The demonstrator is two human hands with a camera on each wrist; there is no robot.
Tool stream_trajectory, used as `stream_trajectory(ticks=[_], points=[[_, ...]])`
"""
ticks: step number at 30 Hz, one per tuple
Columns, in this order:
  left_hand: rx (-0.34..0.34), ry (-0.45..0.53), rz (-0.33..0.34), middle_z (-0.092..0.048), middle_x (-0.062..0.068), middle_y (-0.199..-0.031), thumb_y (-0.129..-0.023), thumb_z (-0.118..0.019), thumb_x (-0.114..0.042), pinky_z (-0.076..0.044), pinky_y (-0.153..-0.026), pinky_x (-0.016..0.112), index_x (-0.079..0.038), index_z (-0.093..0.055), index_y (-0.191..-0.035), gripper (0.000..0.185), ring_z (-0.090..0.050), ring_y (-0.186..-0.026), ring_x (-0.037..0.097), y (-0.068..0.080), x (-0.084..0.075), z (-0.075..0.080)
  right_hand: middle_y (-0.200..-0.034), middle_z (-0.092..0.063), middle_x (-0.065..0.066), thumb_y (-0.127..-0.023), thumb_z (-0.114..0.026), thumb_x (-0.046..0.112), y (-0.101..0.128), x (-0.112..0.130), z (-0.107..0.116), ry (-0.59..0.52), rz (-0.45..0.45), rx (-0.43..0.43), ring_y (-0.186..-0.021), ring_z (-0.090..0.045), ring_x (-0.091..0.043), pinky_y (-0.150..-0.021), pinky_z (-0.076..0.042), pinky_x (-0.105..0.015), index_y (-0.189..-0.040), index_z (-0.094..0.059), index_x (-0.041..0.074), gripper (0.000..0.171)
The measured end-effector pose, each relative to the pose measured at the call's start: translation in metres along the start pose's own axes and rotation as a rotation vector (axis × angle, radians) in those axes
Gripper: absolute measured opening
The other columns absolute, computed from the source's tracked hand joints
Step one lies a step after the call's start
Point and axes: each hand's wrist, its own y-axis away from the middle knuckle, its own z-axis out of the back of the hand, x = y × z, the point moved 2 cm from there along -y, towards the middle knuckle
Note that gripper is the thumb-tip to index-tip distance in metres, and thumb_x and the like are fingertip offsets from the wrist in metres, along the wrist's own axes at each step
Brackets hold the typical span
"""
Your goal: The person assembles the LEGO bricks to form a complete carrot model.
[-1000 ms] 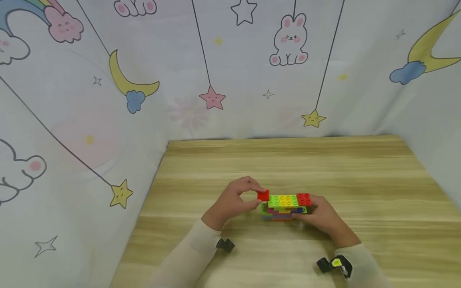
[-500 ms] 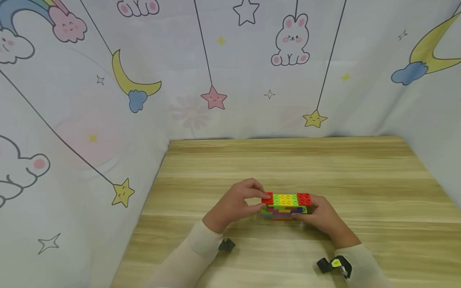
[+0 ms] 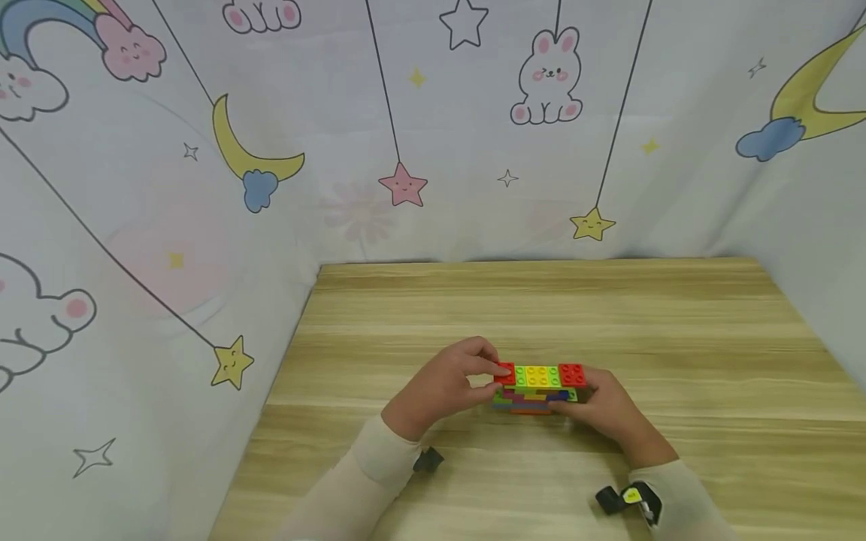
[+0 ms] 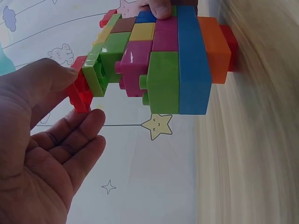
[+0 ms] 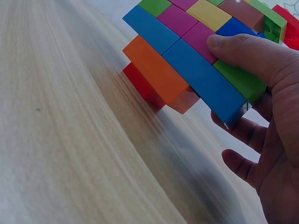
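Observation:
A stacked structure of toy building bricks [image 3: 537,376] stands on the table, wider in its upper layers than at its red and orange base. At its top left end my left hand [image 3: 436,387] pinches a red brick [image 4: 80,95] between thumb and fingers; this brick sits at the end of a light green one. My right hand [image 3: 612,409] grips the structure's right side, its thumb across a magenta brick [image 5: 198,39] and its other fingers partly hidden behind. Another red brick [image 3: 572,374] forms the top right end. Blue bricks [image 4: 193,70] lie above the orange brick [image 4: 214,49].
The wood-grain table [image 3: 419,308] extends around the structure. Behind it and at the sides hangs a white cloth [image 3: 473,143] printed with stars, moons and rabbits. Small black cameras [image 3: 428,460] are worn at both wrists.
My left hand has moved right with the red brick, from slightly apart at the top left end to against the top row. My right hand keeps its hold, almost unmoved.

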Motion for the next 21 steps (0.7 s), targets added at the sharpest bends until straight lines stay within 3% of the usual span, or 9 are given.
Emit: stream_trajectory(ticks=[7, 10, 15, 19, 21], points=[[0.012, -0.030, 0.003, -0.054, -0.010, -0.103, -0.086, -0.075, -0.017, -0.044, -0.079, 0.012, -0.017, -0.076, -0.104, 0.018, -0.052, -0.088, 0.006, -0.001, -0.003, 0.001, -0.106, -0.073, -0.001, -0.076, -0.085, 0.013, 0.000, 0.000, 0.001, 0.000, -0.006, 0.008, -0.096, -0.064, -0.004, -0.089, -0.049, -0.026, -0.111, -0.071, 0.006, 0.039], [-0.023, -0.044, -0.004, -0.055, -0.011, -0.102, -0.086, -0.074, -0.017, -0.045, -0.080, 0.012, -0.018, -0.075, -0.102, 0.017, -0.055, -0.089, 0.009, 0.000, -0.002, -0.002, -0.107, -0.072, -0.002, -0.076, -0.085, 0.013, 0.000, -0.001, 0.000, 0.009, -0.008, 0.009, -0.098, -0.063, -0.003, -0.090, -0.049, -0.027, -0.112, -0.071, 0.006, 0.040], [-0.088, -0.029, -0.020, -0.058, -0.012, -0.104, -0.084, -0.072, -0.017, -0.046, -0.087, 0.016, -0.020, -0.071, -0.102, 0.018, -0.054, -0.096, 0.005, 0.000, 0.000, -0.006, -0.109, -0.072, 0.001, -0.076, -0.085, 0.017, -0.002, -0.024, -0.006, 0.036, -0.003, -0.007, -0.100, -0.063, -0.004, -0.091, -0.049, -0.029, -0.114, -0.070, 0.010, 0.042], [-0.088, 0.011, 0.031, -0.061, -0.008, -0.120, -0.085, -0.072, -0.020, -0.044, -0.098, 0.024, -0.023, -0.061, -0.129, 0.045, -0.052, -0.112, 0.004, 0.006, 0.004, -0.009, -0.110, -0.071, 0.005, -0.076, -0.085, 0.027, -0.002, -0.037, -0.007, 0.051, 0.017, -0.005, -0.103, -0.063, -0.008, -0.094, -0.048, -0.033, -0.117, -0.070, 0.015, 0.045], [-0.069, 0.081, 0.110, -0.060, -0.005, -0.127, -0.086, -0.073, -0.021, -0.044, -0.101, 0.031, -0.026, -0.047, -0.143, 0.063, -0.052, -0.119, 0.007, 0.011, 0.009, -0.013, -0.113, -0.070, 0.007, -0.076, -0.085, 0.033, -0.002, -0.039, -0.005, 0.064, 0.018, -0.008, -0.107, -0.062, -0.009, -0.096, -0.047, -0.038, -0.119, -0.069, 0.018, 0.048]])
